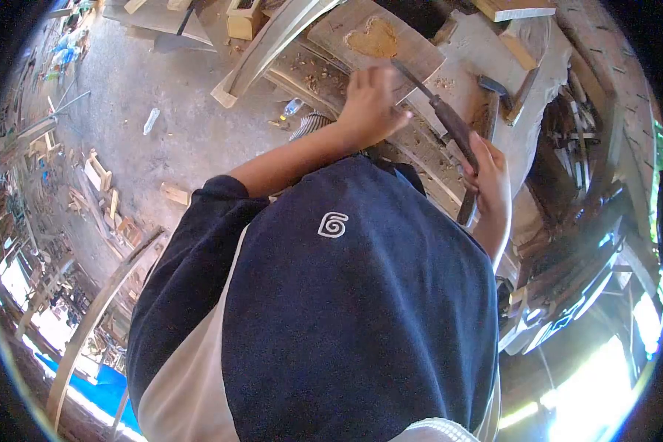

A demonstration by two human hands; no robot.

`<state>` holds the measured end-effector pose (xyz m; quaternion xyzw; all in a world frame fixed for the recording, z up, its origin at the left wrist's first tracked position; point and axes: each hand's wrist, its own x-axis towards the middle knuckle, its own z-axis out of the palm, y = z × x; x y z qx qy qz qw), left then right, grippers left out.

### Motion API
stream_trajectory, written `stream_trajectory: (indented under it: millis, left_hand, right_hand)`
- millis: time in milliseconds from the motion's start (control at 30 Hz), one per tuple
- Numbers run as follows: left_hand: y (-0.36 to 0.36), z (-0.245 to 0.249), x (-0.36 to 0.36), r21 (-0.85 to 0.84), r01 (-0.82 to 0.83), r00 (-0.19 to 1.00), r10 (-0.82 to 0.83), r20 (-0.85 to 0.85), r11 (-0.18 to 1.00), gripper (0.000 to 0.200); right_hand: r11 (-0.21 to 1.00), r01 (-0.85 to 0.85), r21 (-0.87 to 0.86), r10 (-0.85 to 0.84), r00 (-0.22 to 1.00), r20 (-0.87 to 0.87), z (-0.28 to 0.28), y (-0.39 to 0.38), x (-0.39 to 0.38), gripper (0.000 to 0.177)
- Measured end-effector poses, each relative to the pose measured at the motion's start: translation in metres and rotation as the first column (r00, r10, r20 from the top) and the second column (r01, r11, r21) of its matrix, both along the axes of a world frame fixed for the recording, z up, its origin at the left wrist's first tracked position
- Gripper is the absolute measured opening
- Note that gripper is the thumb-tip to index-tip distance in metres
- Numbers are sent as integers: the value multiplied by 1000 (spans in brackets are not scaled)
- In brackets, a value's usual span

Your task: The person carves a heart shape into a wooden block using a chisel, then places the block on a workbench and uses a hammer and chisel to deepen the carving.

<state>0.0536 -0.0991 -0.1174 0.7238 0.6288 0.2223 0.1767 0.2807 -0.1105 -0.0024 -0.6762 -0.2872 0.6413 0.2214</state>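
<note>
My right hand (490, 173) is wrapped round the dark handle of a chisel (453, 125). Its thin metal blade slants up and left toward a wooden board (420, 53). On the board's face is a rough, lighter brown patch (376, 38), which could be a carved hollow or wood dust. My left hand (376, 103) hovers at the board's near edge, left of the blade. Its thumb sticks out, the fingertips are smeared by motion, and I see nothing held in it.
A dark-headed hammer-like tool (495, 88) lies right of the board. Several hand tools (578, 140) sit farther right. A long curved timber (272, 48) crosses on the left. A plastic bottle (152, 121) and wood offcuts (98, 173) lie on the concrete floor (144, 81).
</note>
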Motion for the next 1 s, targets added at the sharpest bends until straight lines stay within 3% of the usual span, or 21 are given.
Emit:
stream_trajectory:
  millis: [33,67,100,133,167,233,267,333,400,467,500,533,600,633,667,733,800,833,867,900,1000]
  left_hand:
    - [10,12,3,-24,116,985,-112,132,993,71]
    - [22,8,10,-24,115,984,-111,137,993,71]
    - [42,-1,19,172,339,939,-343,-4,925,60]
    - [60,-8,27,322,552,833,-520,-187,769,51]
    - [75,-12,38,327,549,835,-517,-186,769,51]
    - [97,-17,54,53,790,601,-789,126,611,32]
    - [97,-9,54,58,789,601,-789,128,611,32]
    - [93,16,55,-155,763,643,-760,90,627,23]
    - [92,-2,58,-64,765,642,-752,150,640,23]
    - [94,-7,59,23,759,632,-745,211,650,24]
    - [94,0,57,-15,750,647,-729,224,661,24]
    - [95,5,56,-55,742,659,-714,236,668,24]
    - [98,9,57,-51,707,691,-674,262,705,26]
    - [100,9,59,-49,662,727,-626,281,748,27]
    - [102,8,59,-48,668,721,-630,288,742,27]
    - [105,6,61,-14,656,726,-625,287,755,28]
    - [106,15,60,-72,663,723,-612,320,745,29]
    - [107,18,61,-139,655,737,-587,336,743,30]
    - [108,17,63,-126,669,722,-599,346,733,30]
    - [109,13,65,-102,650,733,-586,346,753,30]
    - [109,7,68,-85,614,761,-559,328,785,30]
  right_hand:
    - [1000,0,0,0,1000,4,-5,3,-1,35]
    - [999,24,-24,-24,999,-25,-13,7,-3,34]
    - [998,45,-46,-48,997,-54,-20,11,-5,33]
    - [998,43,-42,-45,998,-50,-24,15,-6,33]
    - [998,33,-59,-39,993,-108,-28,19,-5,34]
    - [997,20,-72,-31,987,-159,-26,23,-9,36]
    - [998,56,-34,-58,997,-45,-23,23,-13,39]
    - [996,90,6,-91,993,78,-26,24,-9,43]
    - [963,186,196,-226,951,209,-50,22,24,50]
    - [949,227,218,-287,907,309,-69,25,66,53]
    - [978,14,207,-147,752,642,-95,23,92,57]
    - [977,-178,114,-17,470,882,-124,18,116,62]
    - [970,-195,143,-40,450,892,-166,11,135,62]
    - [953,-288,91,54,459,887,-171,9,133,58]
    - [924,-379,43,147,458,876,-172,6,129,55]
    - [922,-386,-19,180,385,905,-149,10,101,54]
    - [969,-237,-76,238,792,563,-146,18,102,36]
    - [973,-218,-78,222,785,579,-139,12,102,36]
    - [996,46,-72,-17,935,355,-124,8,93,33]
    - [947,295,-126,-283,953,108,-108,4,81,31]
    - [965,250,-76,-243,965,98,-56,-19,37,28]
